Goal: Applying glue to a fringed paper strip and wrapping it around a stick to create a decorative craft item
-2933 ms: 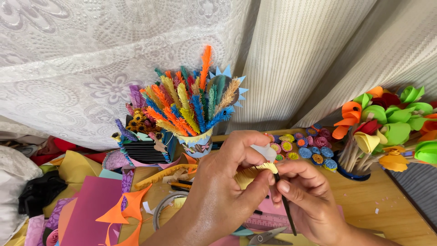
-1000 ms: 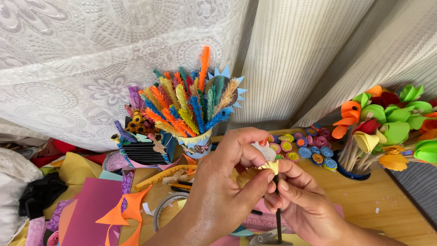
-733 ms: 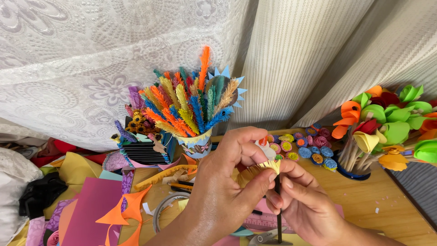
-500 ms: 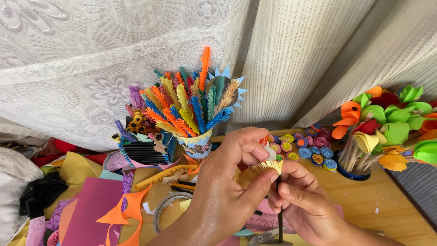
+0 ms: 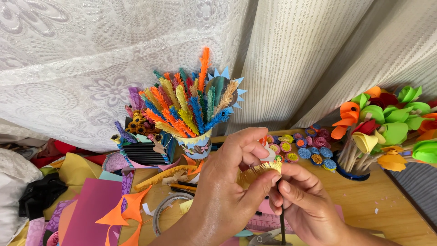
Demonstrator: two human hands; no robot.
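Crowding hands: feather cup (image 5: 195,145), tape ring (image 5: 169,211) nearby.

Crowded wooden tabletop (image 5: 391,205)

Carrying a paper-wrapped cup of feathery paper stems (image 5: 196,145), a dark pot of paper flowers (image 5: 353,171), small quilled discs (image 5: 309,150) between them; lying flat nearer: a magenta sheet (image 5: 88,209), orange cut-outs (image 5: 125,214), a tape ring (image 5: 166,214), pencils (image 5: 186,186).

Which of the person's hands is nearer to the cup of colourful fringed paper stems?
Left. The left hand lies just below and right of the cup of fringed paper stems, pinching a yellow fringed paper strip. The right hand sits further right, holding a thin dark stick.
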